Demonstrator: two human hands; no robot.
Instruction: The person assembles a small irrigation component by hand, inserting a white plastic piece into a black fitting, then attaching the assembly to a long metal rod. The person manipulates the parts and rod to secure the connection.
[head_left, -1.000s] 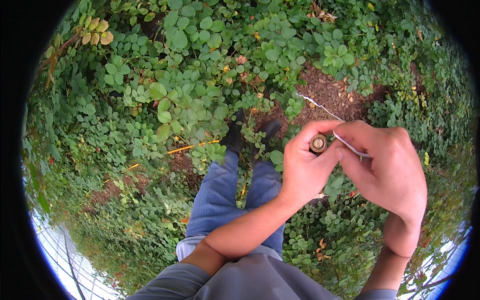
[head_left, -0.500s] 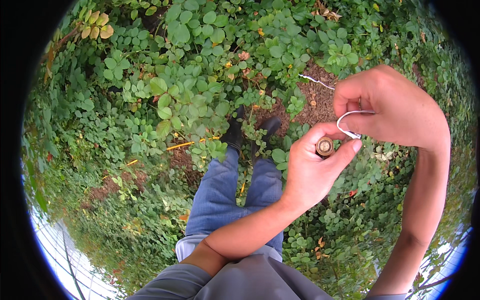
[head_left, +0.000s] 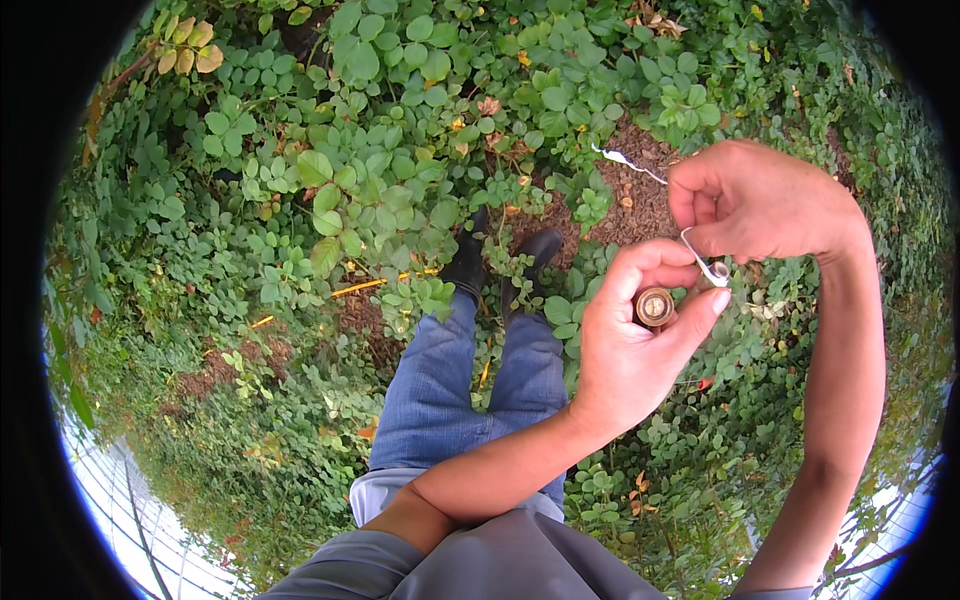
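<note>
So, the left hand (head_left: 632, 345) is grasping a brass fitting (head_left: 655, 307) in its curled fingers, round end facing up, over leafy plants (head_left: 326, 224). Just beyond it, the right hand (head_left: 765, 203) is pinching white tape (head_left: 618, 157), which is running down to a small wrapped piece (head_left: 720, 272) near the fitting.

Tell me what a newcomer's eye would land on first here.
First, right of centre, the left hand, gripping a round brass-coloured thing, and the right hand above and to its right, pinching a thin white string that shows between them and over the brown soil. Next, the blue jeans and dark boots at the middle, amid green leaves, with a yellow strip to their left.
</note>
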